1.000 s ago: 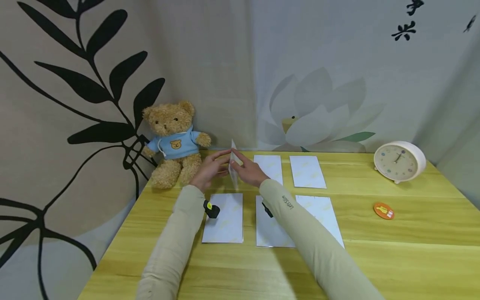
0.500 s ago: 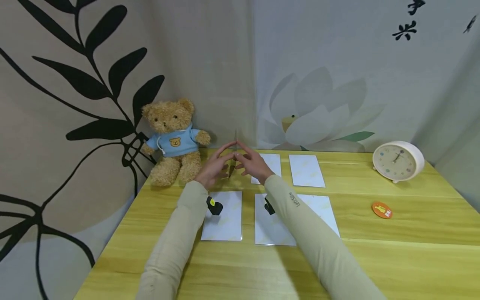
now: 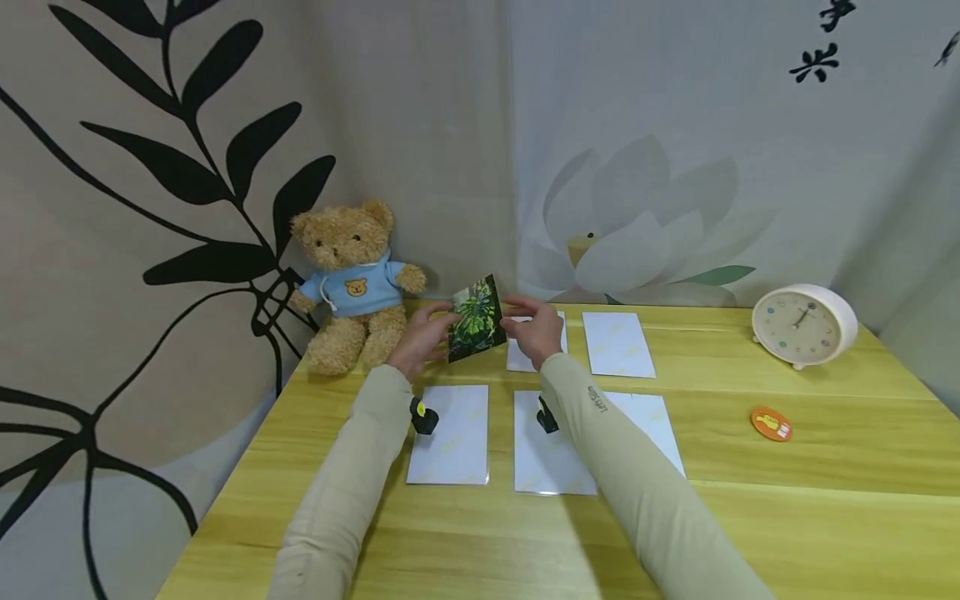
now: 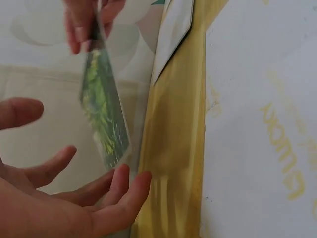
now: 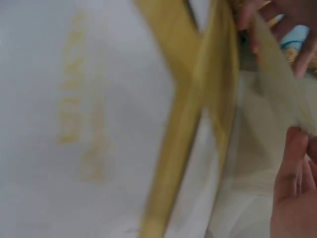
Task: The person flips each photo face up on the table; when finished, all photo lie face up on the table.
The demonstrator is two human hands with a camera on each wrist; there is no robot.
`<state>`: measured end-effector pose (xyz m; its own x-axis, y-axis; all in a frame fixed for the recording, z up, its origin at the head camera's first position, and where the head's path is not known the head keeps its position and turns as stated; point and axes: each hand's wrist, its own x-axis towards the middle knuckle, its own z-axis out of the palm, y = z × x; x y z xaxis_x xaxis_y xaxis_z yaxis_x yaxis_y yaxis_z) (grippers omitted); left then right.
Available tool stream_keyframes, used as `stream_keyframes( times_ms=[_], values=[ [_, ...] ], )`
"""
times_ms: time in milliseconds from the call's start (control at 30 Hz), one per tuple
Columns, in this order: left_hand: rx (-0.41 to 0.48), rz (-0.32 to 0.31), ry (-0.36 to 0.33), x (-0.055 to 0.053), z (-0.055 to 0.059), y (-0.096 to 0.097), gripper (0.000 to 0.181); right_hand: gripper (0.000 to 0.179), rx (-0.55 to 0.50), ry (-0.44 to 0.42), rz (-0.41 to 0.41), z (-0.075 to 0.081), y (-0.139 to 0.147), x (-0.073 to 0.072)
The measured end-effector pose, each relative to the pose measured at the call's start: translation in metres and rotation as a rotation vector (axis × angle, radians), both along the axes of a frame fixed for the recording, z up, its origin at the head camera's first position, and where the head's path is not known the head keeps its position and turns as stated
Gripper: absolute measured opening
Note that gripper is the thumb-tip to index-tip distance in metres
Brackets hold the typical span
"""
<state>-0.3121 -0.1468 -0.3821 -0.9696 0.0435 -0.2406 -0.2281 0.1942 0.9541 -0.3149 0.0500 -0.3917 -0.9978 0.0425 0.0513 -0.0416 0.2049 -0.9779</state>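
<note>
A photo card [image 3: 477,318] with a green leafy plant on its face is held up, tilted, above the far part of the table. My right hand [image 3: 534,331] pinches its right edge; the right wrist view shows the pinching thumb and fingers beside the pale back of the card [image 5: 280,74]. My left hand [image 3: 424,340] is at the card's left edge. In the left wrist view, the left hand [image 4: 64,193] has its thumb and fingers spread apart, with fingertips close to the card's lower end [image 4: 111,144]; whether they touch it, I cannot tell.
Several white cards lie face down in two rows on the wooden table [image 3: 825,517], among them one card [image 3: 447,435] at the front left and one [image 3: 618,344] at the back. A teddy bear [image 3: 351,283] sits left, a clock [image 3: 804,325] and an orange disc [image 3: 771,423] right.
The photo card has turned from edge-on to showing its green picture. My hands have moved apart, the right one shifting to the right with the card's edge.
</note>
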Motion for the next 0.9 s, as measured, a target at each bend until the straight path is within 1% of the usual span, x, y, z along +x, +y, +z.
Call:
stream_keyframes(
  times_ms=[100,167,267,300,367,433,467,533,633,767,900],
  values=[
    [-0.025,0.007,0.015,-0.001,-0.001,0.0,0.049,0.038,0.052,-0.004,-0.065,-0.009,0.002,-0.002],
    [-0.054,0.008,0.025,-0.002,-0.001,0.001,0.047,0.038,0.108,-0.017,-0.075,-0.013,0.002,-0.003],
    [-0.102,0.017,0.039,-0.004,-0.003,0.003,0.045,0.043,0.224,-0.024,-0.039,-0.016,0.001,-0.003],
    [-0.129,0.021,0.041,-0.005,-0.004,0.004,0.044,0.045,0.265,-0.024,-0.019,-0.017,0.0,-0.003],
    [-0.187,0.024,0.047,-0.008,-0.004,0.004,0.043,0.049,0.315,-0.034,0.027,-0.016,-0.003,-0.002],
    [-0.261,0.012,0.058,-0.009,-0.005,0.005,0.044,0.054,0.353,-0.058,0.075,-0.015,-0.005,0.0],
    [-0.303,0.001,0.057,-0.009,-0.005,0.005,0.045,0.056,0.359,-0.075,0.102,-0.015,-0.006,0.0],
    [-0.359,-0.02,0.059,-0.01,-0.005,0.005,0.047,0.061,0.365,-0.115,0.147,-0.015,-0.008,0.001],
    [-0.407,-0.043,0.056,-0.012,-0.007,0.006,0.049,0.065,0.365,-0.162,0.204,-0.014,-0.01,0.001],
    [-0.451,-0.051,0.045,-0.014,-0.009,0.007,0.048,0.068,0.345,-0.201,0.235,-0.014,-0.011,0.0],
    [-0.538,-0.072,0.031,-0.014,-0.008,0.009,0.045,0.069,0.339,-0.221,0.248,-0.015,-0.013,-0.001]
  ],
)
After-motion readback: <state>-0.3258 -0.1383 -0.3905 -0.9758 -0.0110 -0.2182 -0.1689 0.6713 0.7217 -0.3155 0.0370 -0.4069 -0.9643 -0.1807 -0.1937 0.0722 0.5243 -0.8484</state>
